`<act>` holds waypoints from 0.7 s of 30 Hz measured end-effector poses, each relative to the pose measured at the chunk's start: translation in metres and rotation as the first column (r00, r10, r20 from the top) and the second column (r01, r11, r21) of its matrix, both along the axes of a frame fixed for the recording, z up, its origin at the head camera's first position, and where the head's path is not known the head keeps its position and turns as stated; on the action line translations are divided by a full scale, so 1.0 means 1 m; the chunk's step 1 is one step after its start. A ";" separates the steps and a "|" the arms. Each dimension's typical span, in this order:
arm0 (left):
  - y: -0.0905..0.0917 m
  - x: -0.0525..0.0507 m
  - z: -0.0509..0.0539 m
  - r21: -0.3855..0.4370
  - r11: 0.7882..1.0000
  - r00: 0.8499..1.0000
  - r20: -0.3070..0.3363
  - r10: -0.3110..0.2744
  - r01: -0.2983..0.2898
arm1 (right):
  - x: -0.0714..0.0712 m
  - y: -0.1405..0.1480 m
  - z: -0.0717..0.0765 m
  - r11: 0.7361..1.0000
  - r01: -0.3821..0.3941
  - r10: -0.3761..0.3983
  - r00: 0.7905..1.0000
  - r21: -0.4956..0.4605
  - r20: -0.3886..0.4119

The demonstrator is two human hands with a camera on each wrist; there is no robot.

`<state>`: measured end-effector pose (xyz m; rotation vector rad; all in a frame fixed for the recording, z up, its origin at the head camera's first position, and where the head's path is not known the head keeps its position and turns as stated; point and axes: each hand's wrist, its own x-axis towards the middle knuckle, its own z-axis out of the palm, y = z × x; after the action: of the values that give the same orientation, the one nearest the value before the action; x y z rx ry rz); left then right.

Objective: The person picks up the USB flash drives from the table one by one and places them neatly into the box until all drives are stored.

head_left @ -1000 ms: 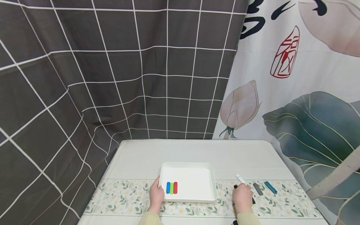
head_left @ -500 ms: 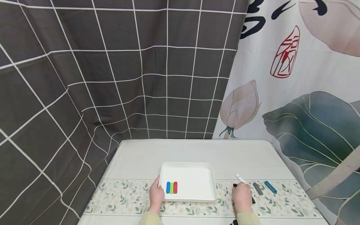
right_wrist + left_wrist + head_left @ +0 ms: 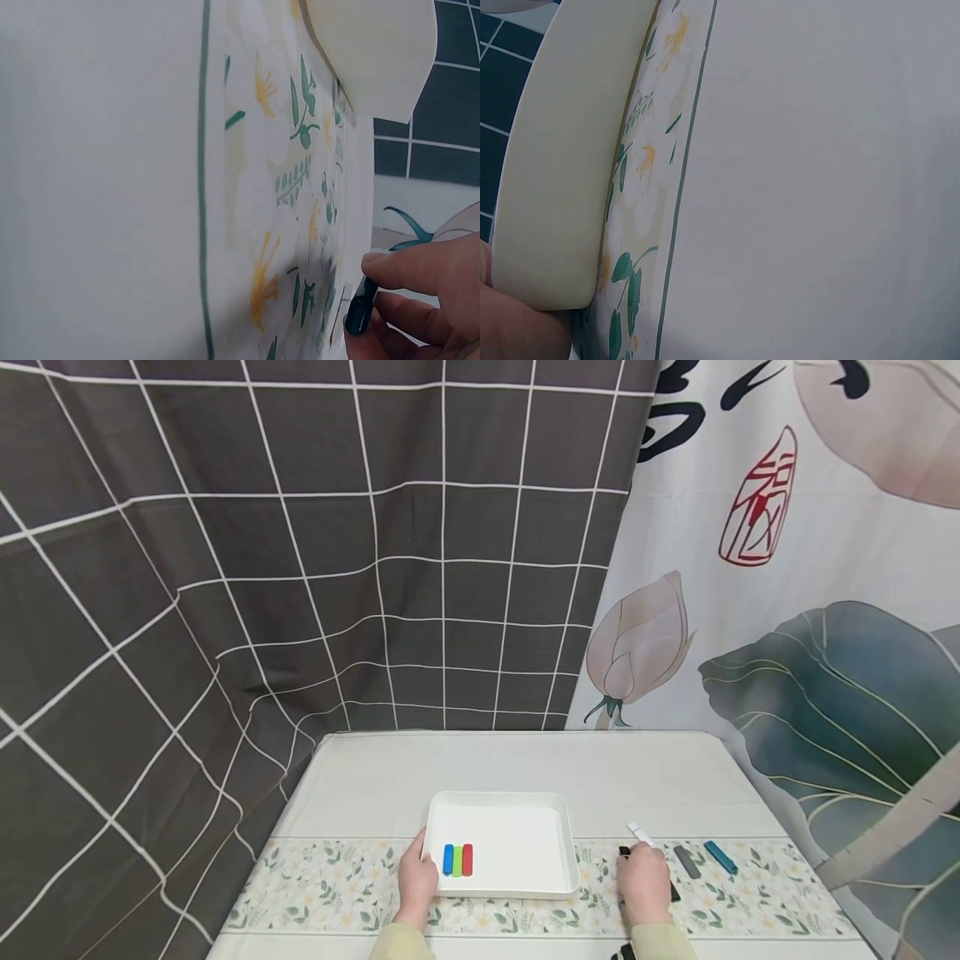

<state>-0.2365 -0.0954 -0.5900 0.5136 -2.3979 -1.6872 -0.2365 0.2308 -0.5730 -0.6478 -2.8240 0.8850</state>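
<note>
In the head view my left hand [image 3: 417, 878] grips the left rim of a shallow white tray [image 3: 517, 847]. The thumb lies by the near left corner. Inside the tray a blue bar [image 3: 447, 860], a green bar [image 3: 457, 861] and a red bar [image 3: 467, 860] stand side by side at the left. To the right of the tray, my right hand [image 3: 644, 885] pinches a slim black stick [image 3: 360, 313] with a rounded end. Both ends show past the hand in the head view; its middle is hidden. Thumb and fingertips meet on it in the right wrist view.
Beyond the right hand lie a white stick [image 3: 640, 834], a grey stick [image 3: 686, 862] and a teal stick [image 3: 721, 857] on the flowered cloth strip [image 3: 787, 893]. A dark grid curtain [image 3: 480, 543] hangs behind the white table [image 3: 600, 768].
My right hand and the black stick have shifted very slightly left and away from me. The left hand and the tray look the same.
</note>
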 end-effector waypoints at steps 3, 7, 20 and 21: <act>0.000 0.001 0.000 0.002 1.000 1.000 -0.008 0.000 0.000 | 0.000 0.000 0.002 1.000 -0.008 0.008 1.000 0.002 -0.005; -0.001 0.001 0.000 0.003 1.000 1.000 -0.008 -0.002 0.002 | 0.000 -0.001 0.003 1.000 -0.014 0.014 1.000 0.010 -0.017; -0.001 -0.002 -0.002 -0.001 1.000 1.000 0.003 0.002 -0.002 | 0.000 -0.003 0.008 1.000 -0.021 0.021 0.999 0.013 -0.033; 0.000 -0.002 -0.001 -0.001 1.000 1.000 0.002 0.001 -0.001 | 0.000 -0.003 0.008 1.000 -0.021 0.021 0.999 0.013 -0.034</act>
<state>-0.2387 -0.0957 -0.5913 0.5174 -2.3989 -1.6862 -0.2366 0.2275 -0.5647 -0.5965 -2.8089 0.8727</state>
